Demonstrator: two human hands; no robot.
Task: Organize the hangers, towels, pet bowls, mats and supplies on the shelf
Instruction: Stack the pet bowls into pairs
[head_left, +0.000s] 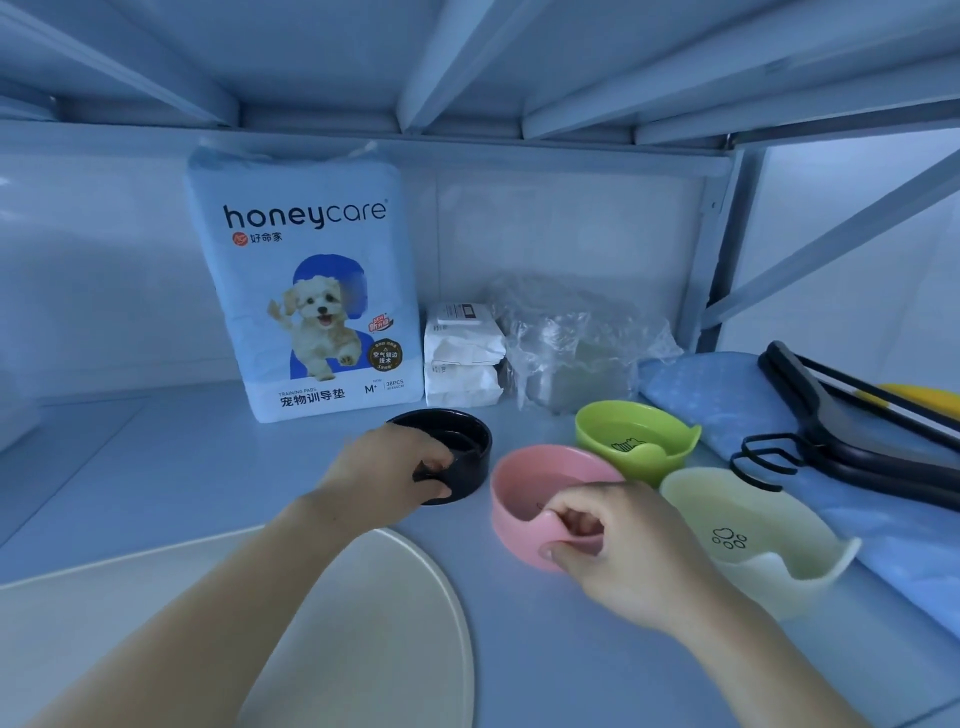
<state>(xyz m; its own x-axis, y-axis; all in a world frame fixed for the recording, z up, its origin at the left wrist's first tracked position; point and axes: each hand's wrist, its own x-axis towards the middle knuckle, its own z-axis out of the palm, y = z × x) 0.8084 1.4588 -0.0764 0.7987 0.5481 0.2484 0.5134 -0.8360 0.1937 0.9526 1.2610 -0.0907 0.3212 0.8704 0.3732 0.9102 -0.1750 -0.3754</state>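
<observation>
My left hand (387, 475) grips the near rim of a black pet bowl (465, 441) in the middle of the shelf. My right hand (613, 535) pinches the front rim of a pink bowl (524, 486), thumb outside, fingers inside. Behind the pink bowl sits a green bowl (636, 441). A pale yellow bowl (753, 540) with a paw print stands right of the pink one. Black hangers (852, 436) lie on a folded blue towel (727, 395) at the right. A cream mat (379, 623) lies at the front under my left forearm.
A honeycare training-pad pack (311, 291) stands upright at the back. To its right are two stacked white wipe packs (462, 358) and a crumpled clear plastic bag (576, 343). A metal shelf post (711, 249) and a diagonal brace bound the right side; another shelf is overhead.
</observation>
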